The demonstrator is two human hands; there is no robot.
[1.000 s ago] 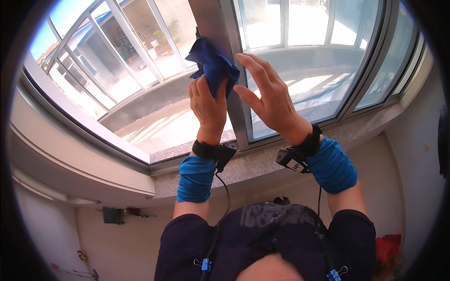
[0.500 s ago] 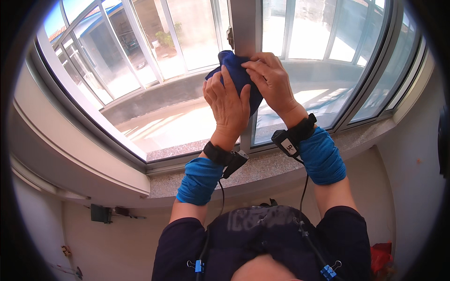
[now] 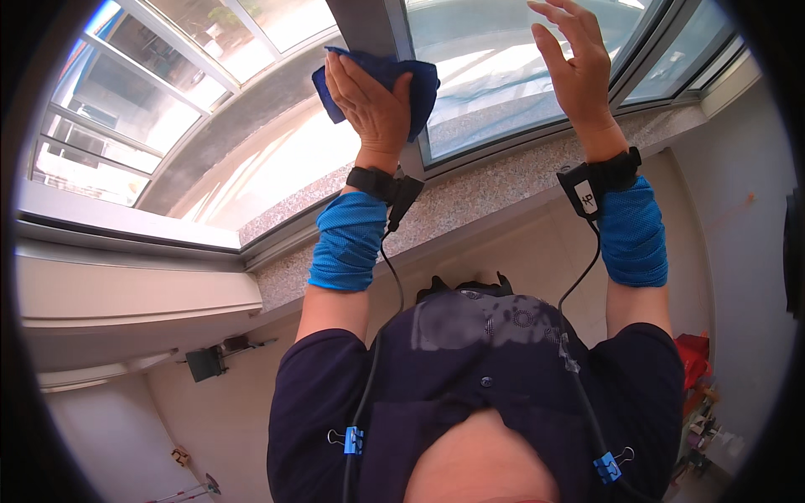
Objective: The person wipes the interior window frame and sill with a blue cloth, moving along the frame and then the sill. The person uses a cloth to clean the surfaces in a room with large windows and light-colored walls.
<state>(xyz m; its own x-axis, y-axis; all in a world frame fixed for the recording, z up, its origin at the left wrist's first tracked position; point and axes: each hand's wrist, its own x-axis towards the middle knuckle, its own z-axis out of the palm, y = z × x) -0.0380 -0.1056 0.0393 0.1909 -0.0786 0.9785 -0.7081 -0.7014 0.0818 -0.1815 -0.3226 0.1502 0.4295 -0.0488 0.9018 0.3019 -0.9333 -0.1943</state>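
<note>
My left hand (image 3: 366, 109) presses a dark blue cloth (image 3: 422, 84) against the grey upright frame (image 3: 358, 25) between two window panes, its fingers together over the cloth. My right hand (image 3: 574, 71) is raised apart from the cloth in front of the right pane (image 3: 474, 75), fingers spread and curved, holding nothing. Whether its fingertips touch the glass I cannot tell. Both wrists carry black strapped devices with cables, above blue sleeves.
A speckled stone sill (image 3: 478, 193) runs below the window, above a tiled floor (image 3: 537, 260). Beyond the left pane stand more white-framed windows (image 3: 142, 92). A dark grey object (image 3: 204, 363) lies low at the left, and a red bag (image 3: 694, 360) at the lower right.
My right hand has let go of the cloth and moved right, with its fingers spreading. My left hand stays on the cloth at the upright frame. The whole view has shifted.
</note>
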